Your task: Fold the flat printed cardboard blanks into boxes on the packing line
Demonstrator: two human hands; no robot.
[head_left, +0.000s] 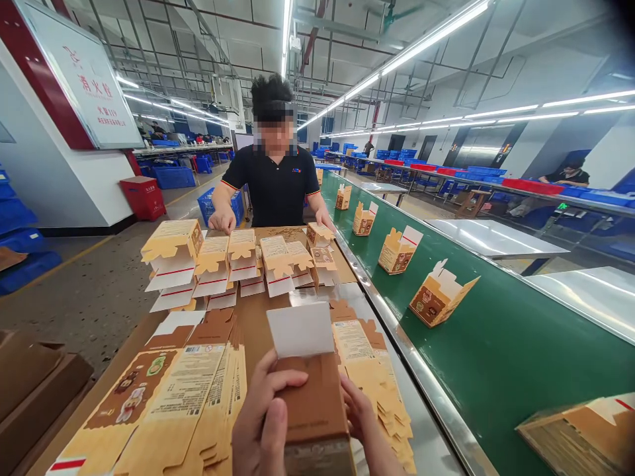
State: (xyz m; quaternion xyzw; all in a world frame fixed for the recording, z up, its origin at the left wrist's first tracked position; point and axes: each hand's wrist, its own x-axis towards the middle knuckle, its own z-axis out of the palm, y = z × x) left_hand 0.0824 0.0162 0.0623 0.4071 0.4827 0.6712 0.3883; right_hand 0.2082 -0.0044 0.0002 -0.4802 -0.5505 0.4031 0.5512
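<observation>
A brown carton (310,396) with a raised white flap is held between my two hands near the bottom centre. My left hand (265,410) grips its left side, fingers curled over the brown face. Against the right side rest the fingers of my right hand (364,420). Flat printed cartons (173,390) lie in overlapping stacks to the left, and another stack of flat cartons (372,363) is just to the right. Beyond them stand several opened cartons (213,261) with their flaps out.
A green conveyor belt (476,357) runs along the right, carrying several open cartons (439,294) and a blurred one (585,436) at bottom right. A metal rail (397,337) edges it. Across the table stands a person (275,178) with both hands near the opened cartons.
</observation>
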